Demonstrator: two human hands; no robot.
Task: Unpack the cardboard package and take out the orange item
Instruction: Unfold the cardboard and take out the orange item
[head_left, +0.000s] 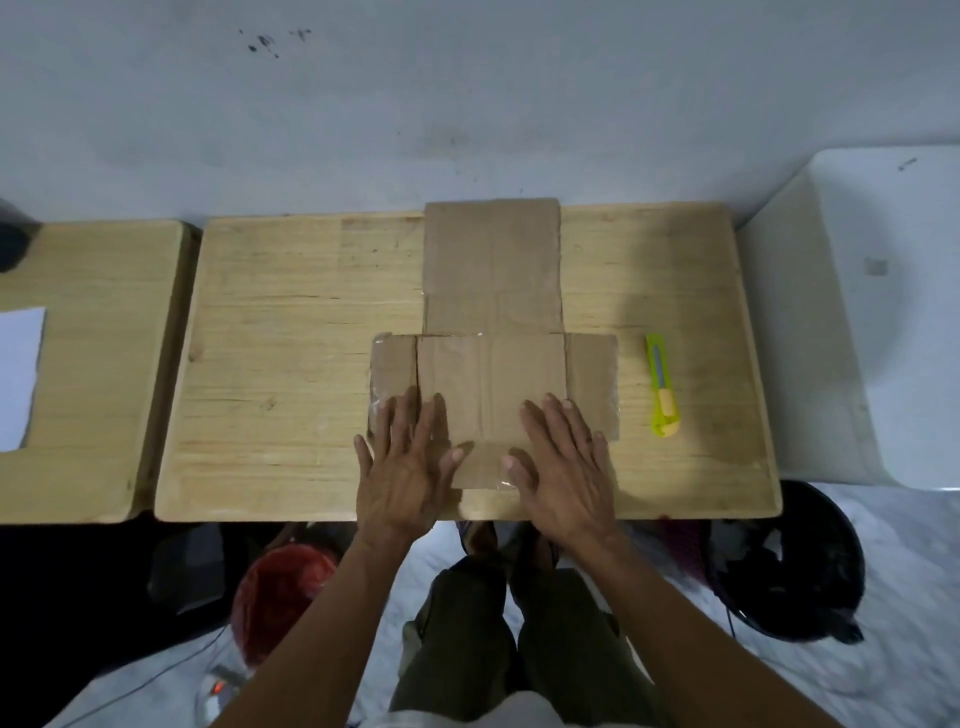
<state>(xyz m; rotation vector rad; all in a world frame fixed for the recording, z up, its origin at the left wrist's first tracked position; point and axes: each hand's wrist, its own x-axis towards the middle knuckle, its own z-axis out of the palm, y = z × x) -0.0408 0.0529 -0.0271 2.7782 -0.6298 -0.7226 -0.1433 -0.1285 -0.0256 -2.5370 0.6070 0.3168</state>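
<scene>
A brown cardboard package lies unfolded flat on the wooden table, with a long flap reaching to the far edge and short side flaps edged with clear tape. My left hand rests palm down on its near left part, fingers spread. My right hand presses flat on its near right part. Neither hand holds anything. No orange item is in view.
A yellow-green utility knife lies on the table to the right of the cardboard. A second wooden table with a white sheet stands at the left. A white surface is at the right; a black bin and a red bag sit on the floor.
</scene>
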